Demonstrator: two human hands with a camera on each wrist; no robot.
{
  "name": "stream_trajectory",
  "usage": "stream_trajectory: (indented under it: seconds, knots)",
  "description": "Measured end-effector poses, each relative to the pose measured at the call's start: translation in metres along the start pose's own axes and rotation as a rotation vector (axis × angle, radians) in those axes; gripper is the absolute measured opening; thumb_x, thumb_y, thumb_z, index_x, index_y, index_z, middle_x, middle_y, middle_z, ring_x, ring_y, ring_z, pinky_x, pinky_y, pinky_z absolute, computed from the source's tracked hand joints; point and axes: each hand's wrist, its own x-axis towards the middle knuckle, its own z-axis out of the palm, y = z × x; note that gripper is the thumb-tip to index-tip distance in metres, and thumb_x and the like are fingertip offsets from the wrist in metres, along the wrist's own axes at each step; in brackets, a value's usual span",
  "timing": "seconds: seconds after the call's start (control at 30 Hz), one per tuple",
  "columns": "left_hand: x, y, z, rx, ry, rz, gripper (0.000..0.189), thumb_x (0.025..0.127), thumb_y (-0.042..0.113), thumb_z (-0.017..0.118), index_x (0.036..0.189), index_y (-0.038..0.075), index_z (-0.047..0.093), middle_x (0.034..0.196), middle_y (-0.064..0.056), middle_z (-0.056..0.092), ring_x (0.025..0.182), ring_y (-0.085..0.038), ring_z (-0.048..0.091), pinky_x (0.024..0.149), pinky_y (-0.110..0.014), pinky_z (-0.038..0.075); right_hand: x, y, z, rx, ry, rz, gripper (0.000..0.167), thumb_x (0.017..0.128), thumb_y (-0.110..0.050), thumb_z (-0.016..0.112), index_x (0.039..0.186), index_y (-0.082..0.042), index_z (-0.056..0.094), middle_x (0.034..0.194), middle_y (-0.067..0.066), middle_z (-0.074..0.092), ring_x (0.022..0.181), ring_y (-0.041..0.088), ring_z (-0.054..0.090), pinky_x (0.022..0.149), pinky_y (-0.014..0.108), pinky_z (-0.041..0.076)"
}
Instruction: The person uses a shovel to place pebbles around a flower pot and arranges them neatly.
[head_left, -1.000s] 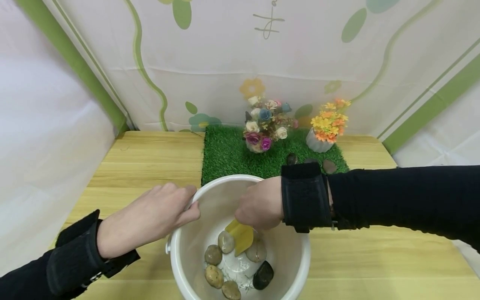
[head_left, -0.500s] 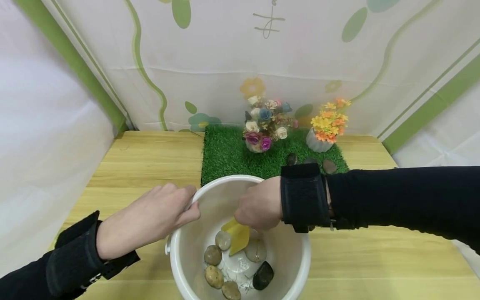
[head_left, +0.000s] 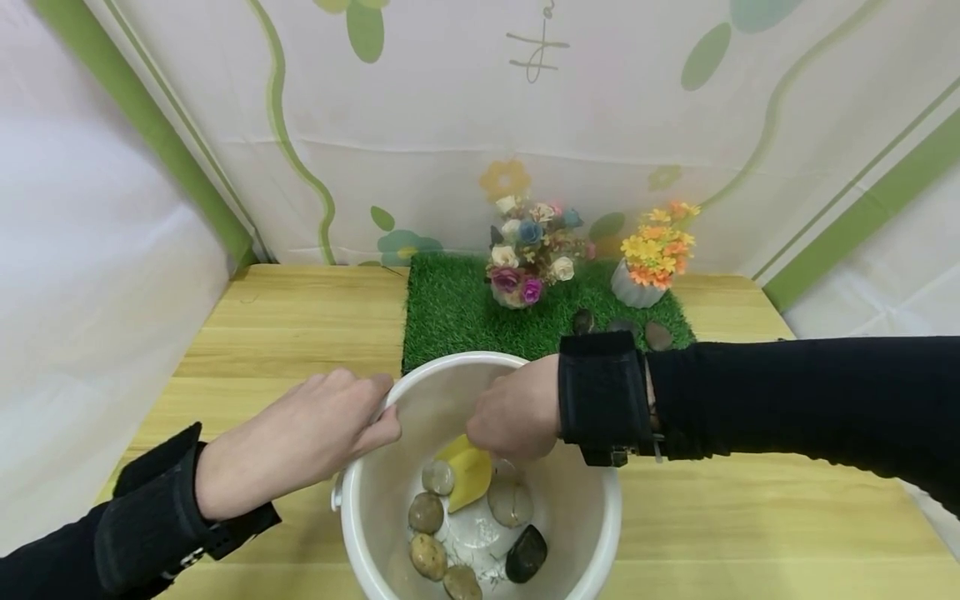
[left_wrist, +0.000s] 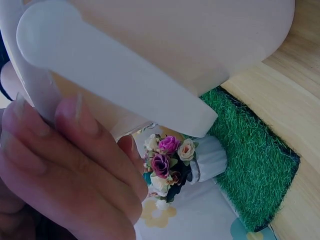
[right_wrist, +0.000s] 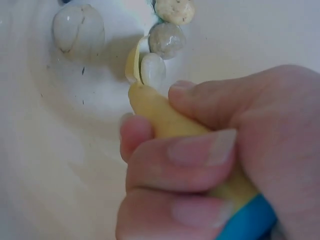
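Note:
A white bucket (head_left: pixel 609 533) with several wet stones in its bottom stands before me. My left hand (head_left: pixel 318 433) grips its rim on the left; in the left wrist view its fingers lie near the bucket's white handle (left_wrist: pixel 125 75). Inside the bucket, my right hand (head_left: pixel 517 412) holds a small yellow shovel (head_left: pixel 471 477) by its handle, which has a blue end in the right wrist view. The shovel's blade is right beside a pale stone (right_wrist: pixel 153 69). A larger pale stone (head_left: pixel 512 500) and a black stone (head_left: pixel 527 553) lie farther right.
Behind the bucket, a green turf mat (head_left: pixel 450 312) carries a pot of mixed flowers (head_left: pixel 525 250), a white pot of orange flowers (head_left: pixel 651 254) and a few dark stones (head_left: pixel 658 335). A wooden table (head_left: pixel 735 517) lies underneath, with a patterned curtain (head_left: pixel 435 108) behind.
The shovel's blade has moved left across the bucket's bottom, and the pale stone beside it has shifted left too. My left hand stays on the rim.

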Motion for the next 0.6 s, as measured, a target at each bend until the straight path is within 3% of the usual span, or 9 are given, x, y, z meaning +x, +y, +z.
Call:
stream_trajectory:
  seconds: [0.37,0.6]
  knots:
    - [0.0,-0.0004,-0.0001,-0.011,-0.01,-0.014,0.023,0.097,0.017,0.054,0.074,0.016,0.05,0.058,0.008,0.039,0.045,0.0,0.044,0.037,-0.022,0.037,-0.0002,-0.0018,0.0016,0.002,0.022,0.014,0.013,0.098,-0.015,0.065,0.086,-0.017,0.059,0.073,-0.006,0.054,0.066,0.01,0.053,0.059,0.024,0.045]
    - [0.0003,-0.0004,-0.0007,-0.003,-0.01,-0.007,0.023,0.097,0.017,0.054,0.075,0.016,0.05,0.058,0.008,0.04,0.045,0.0,0.044,0.036,-0.022,0.037,-0.0014,0.0017,0.002,-0.027,0.042,-0.033,0.009,0.097,-0.014,0.066,0.089,-0.015,0.062,0.074,-0.007,0.054,0.069,0.01,0.055,0.065,0.024,0.047]
